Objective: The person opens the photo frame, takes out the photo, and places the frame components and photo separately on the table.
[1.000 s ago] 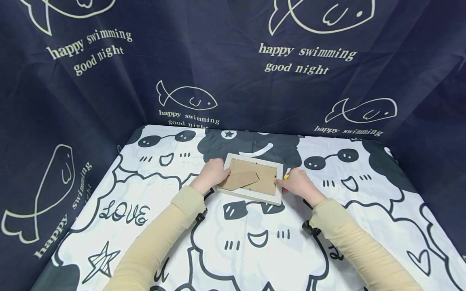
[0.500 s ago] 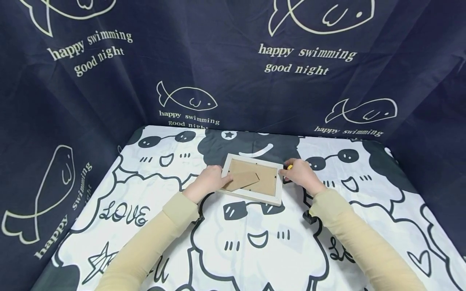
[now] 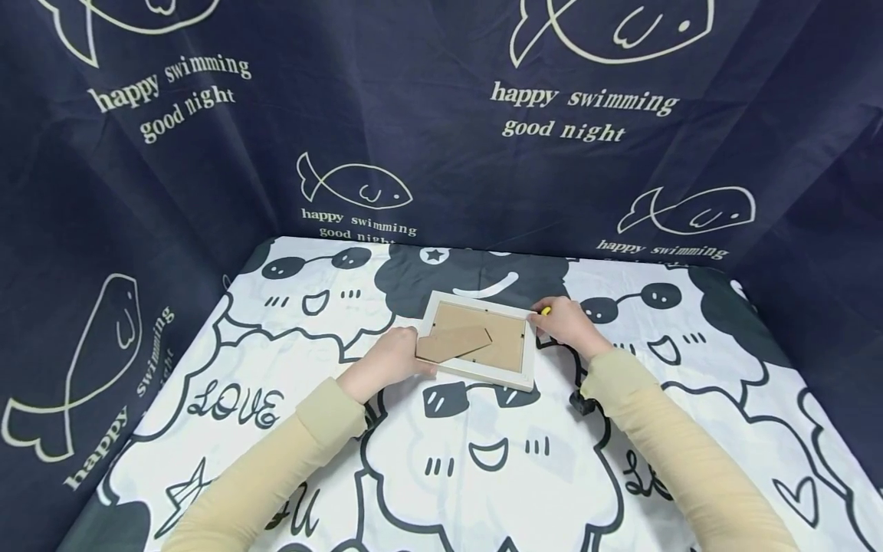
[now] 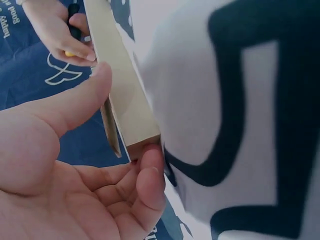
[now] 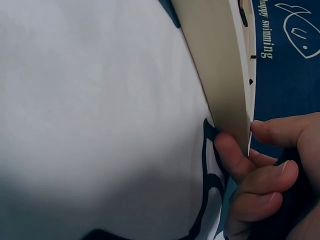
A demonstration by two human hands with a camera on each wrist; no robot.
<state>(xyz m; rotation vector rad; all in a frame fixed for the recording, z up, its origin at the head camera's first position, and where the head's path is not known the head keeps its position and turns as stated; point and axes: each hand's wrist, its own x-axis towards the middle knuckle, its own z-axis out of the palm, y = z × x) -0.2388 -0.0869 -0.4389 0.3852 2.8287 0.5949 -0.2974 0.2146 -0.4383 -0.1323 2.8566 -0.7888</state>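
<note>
A picture frame [image 3: 486, 374] with pale edges lies back side up on the patterned cloth. Its brown backing board [image 3: 509, 349] faces upward, and the stand flap [image 3: 451, 343] slants across it to the left. At the frame's left end, my left hand [image 3: 389, 356] holds the edge, thumb above and fingertips at the lower corner. My right hand [image 3: 566, 323] pinches the far right corner between thumb and index finger. Tucked in that same hand is a slim tool with a black handle [image 4: 74, 22] and a yellow part; its tip cannot be made out.
A white cloth [image 3: 490, 491] with black cartoon drawings covers the table. Dark blue curtains [image 3: 455, 184] printed with fish and lettering hang behind it and at both sides.
My left hand has slid down and left, to the frame's lower left corner. My right hand has shifted from the right edge's middle up to the far corner. The frame barely moved.
</note>
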